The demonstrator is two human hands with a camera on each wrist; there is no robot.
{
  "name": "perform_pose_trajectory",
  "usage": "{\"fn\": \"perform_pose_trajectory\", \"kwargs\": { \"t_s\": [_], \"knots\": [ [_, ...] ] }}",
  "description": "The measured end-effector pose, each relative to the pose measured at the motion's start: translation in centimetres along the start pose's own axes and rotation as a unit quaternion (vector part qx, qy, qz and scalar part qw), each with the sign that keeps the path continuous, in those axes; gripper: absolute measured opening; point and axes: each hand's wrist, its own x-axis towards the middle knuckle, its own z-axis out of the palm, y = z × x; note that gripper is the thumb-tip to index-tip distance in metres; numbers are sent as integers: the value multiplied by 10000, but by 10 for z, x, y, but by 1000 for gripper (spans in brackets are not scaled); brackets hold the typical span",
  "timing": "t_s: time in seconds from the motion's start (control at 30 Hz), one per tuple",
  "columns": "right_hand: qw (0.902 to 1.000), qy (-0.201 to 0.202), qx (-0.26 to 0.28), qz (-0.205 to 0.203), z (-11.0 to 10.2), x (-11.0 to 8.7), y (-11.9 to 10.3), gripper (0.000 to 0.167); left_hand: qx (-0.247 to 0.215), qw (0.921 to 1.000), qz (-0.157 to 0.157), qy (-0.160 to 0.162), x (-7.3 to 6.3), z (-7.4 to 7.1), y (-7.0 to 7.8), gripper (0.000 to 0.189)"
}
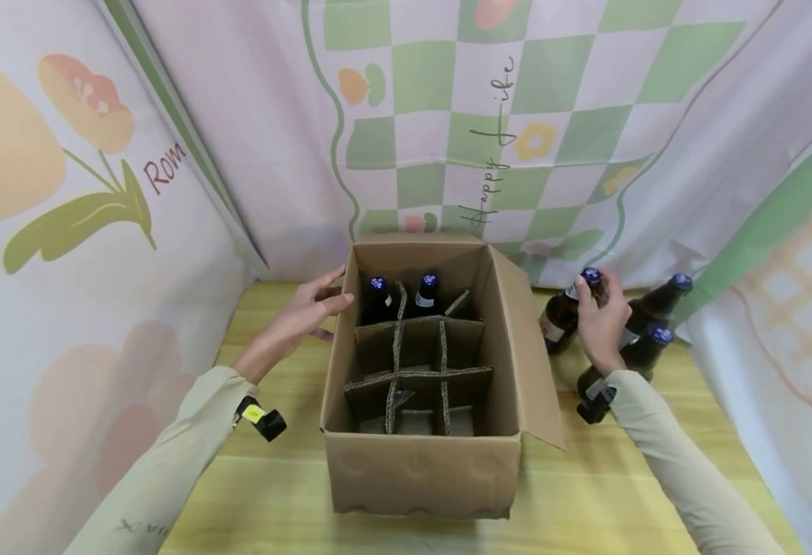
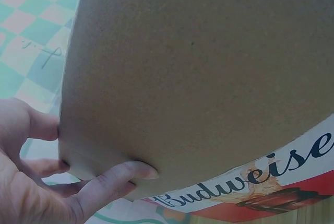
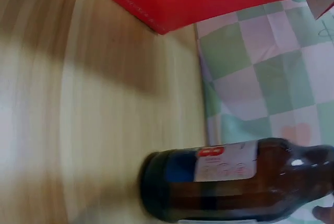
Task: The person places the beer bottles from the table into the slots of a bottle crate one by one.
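My left hand holds the rear left side of an open cardboard box. In the left wrist view, its thumb presses on a folded-down brown flap, and other fingers touch the flap's edge. My right hand grips a brown beer bottle by its neck, just below the blue cap, to the right of the box. The bottle's label shows in the right wrist view; whether its base touches the table I cannot tell.
Two capped bottles stand in the box's back row, one left and one in the middle. Cardboard dividers split the box into compartments. Two more bottles, one behind and one nearer, stand beside my right hand. Printed curtains enclose the wooden table.
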Motion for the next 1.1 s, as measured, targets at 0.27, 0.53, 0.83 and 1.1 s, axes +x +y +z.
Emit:
{"fn": "perform_pose_trajectory", "kwargs": {
  "t_s": [0.27,0.53,0.83,1.1],
  "knots": [
    [9998,102,78,-123,3,-1,14,40,-33,10000,-24,-1,1,1,0,73],
    [9996,98,-47,-271,4,1,17,29,-9,10000,16,-22,2,0,-1,74],
    [10000,70,-29,-26,-3,12,4,26,-64,10000,31,-39,0,-2,-1,74],
    [9953,-533,-802,-87,-20,18,-12,29,-29,9999,99,-48,0,-1,-1,74]
  ]
}}
